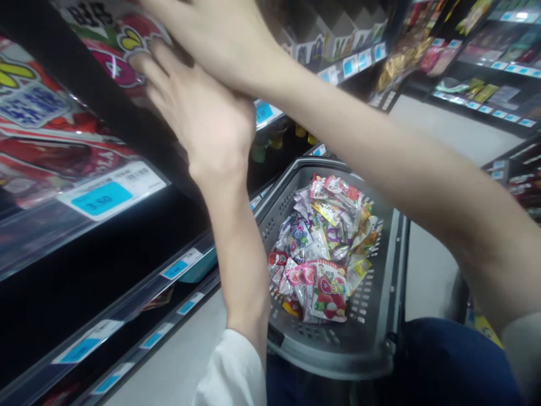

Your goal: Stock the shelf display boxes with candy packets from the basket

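Reaching up and to the left with 2 bare hands, with the right hand (220, 45) crossed over the left hand (196, 110), at the bright candy packaging (112, 65) on the shelf (38, 242). Probably crossed this way to get at the same narrow spot. In the left grip, fingers slightly spread and bent toward the packaging; cannot tell whether holding or only touching. Cannot tell the state of the right grip either, with fingers cut off by the top edge.

Lower down, can see a grey basket (333, 363) close to dark blue trousers (452, 355), perhaps placed there to leave 2 hands free. Inside it, a loose heap of candy packets (329, 287), overlapping as if unsorted.

For the basket, stiff plastic with rounded corners and rows of small holes; for the packets, thin, shiny, crinkled film. Along the shelf edge, a flat, glossy price label (112, 194) printed 3.50.
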A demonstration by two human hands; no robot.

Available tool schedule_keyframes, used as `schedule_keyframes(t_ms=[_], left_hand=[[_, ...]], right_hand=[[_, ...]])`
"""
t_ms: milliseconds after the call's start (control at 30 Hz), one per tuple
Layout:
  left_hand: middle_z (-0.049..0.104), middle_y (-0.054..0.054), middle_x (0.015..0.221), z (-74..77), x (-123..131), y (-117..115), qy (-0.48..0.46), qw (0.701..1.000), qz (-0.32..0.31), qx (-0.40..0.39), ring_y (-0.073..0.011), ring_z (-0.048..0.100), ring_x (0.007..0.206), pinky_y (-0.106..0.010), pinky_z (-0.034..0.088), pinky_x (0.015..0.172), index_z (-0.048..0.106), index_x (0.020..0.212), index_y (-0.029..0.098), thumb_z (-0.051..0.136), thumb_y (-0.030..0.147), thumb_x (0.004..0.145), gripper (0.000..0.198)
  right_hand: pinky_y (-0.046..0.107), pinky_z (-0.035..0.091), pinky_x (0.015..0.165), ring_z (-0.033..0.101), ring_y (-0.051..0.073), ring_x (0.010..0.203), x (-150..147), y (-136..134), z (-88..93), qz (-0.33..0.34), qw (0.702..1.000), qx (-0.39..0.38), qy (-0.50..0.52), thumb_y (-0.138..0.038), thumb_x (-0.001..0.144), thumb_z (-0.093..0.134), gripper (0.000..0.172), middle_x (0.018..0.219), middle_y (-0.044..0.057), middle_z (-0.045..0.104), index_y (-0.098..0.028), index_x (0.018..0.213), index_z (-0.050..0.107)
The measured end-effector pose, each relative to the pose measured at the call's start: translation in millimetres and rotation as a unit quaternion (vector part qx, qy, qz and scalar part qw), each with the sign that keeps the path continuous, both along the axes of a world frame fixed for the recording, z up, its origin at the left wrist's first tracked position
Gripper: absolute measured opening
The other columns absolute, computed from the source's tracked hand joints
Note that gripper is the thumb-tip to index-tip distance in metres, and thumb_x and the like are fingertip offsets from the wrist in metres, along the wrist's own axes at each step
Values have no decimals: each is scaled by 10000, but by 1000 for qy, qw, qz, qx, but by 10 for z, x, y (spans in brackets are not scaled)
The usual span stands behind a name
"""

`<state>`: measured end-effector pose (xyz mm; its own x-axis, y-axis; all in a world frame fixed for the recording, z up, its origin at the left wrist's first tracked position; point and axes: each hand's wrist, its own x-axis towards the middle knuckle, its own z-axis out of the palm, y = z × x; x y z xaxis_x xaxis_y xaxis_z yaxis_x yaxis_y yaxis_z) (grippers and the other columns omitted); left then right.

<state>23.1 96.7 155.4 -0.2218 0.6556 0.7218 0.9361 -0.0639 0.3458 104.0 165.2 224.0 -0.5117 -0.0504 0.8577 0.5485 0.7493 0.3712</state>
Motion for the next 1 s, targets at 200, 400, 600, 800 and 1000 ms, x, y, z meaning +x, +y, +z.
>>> schedule_keyframes(t_ms=[200, 400, 600, 800, 1000], left_hand=[[383, -46, 1314, 85, 123, -127, 40, 992, -77, 92, -235, 126, 1486, -597, 380, 1136, 501, 1108, 325, 286, 594, 995, 363], [480, -80, 1336, 302, 521, -740, 11, 977, -203, -63, -318, 368, 1338, -519, 362, 1157, 589, 1120, 283, 465, 466, 973, 265], [562, -129, 1308, 93, 957, -858, 79, 953, -286, -63, -317, 460, 1271, -502, 412, 1091, 616, 1133, 195, 510, 341, 980, 237], [611, -126, 1264, -205, 1336, -939, 197, 895, -372, -148, -277, 543, 1170, -427, 486, 998, 655, 1161, 157, 469, 332, 1008, 298], [620, -125, 1256, -811, 1120, -980, 210, 833, -449, -245, -279, 561, 1173, -420, 492, 1019, 656, 1212, 136, 489, 332, 997, 335]], right_hand=[[417, 501, 1069, 632, 219, 1173, 1304, -1524, -644, -165, 909, -377, 69, -438, 953, 527, 351, 1239, 50, 653, -189, 1177, 630], [484, 538, 967, 669, 299, 1058, 2188, -1525, -1479, -234, 784, -569, 82, -483, 876, 645, 505, 1225, 146, 690, -139, 1245, 632], [430, 492, 1006, 652, 325, 1129, 2500, -1681, -2130, -297, 731, -613, -39, -567, 891, 633, 599, 1238, 188, 693, -113, 1280, 647], [387, 487, 975, 660, 324, 1144, 2587, -1664, -2374, -290, 737, -605, -80, -591, 903, 590, 621, 1327, 185, 661, -167, 1354, 635], [397, 505, 882, 692, 362, 1097, 2625, -1650, -2291, -312, 705, -635, -39, -586, 884, 566, 606, 1203, 153, 732, -195, 1339, 652]])
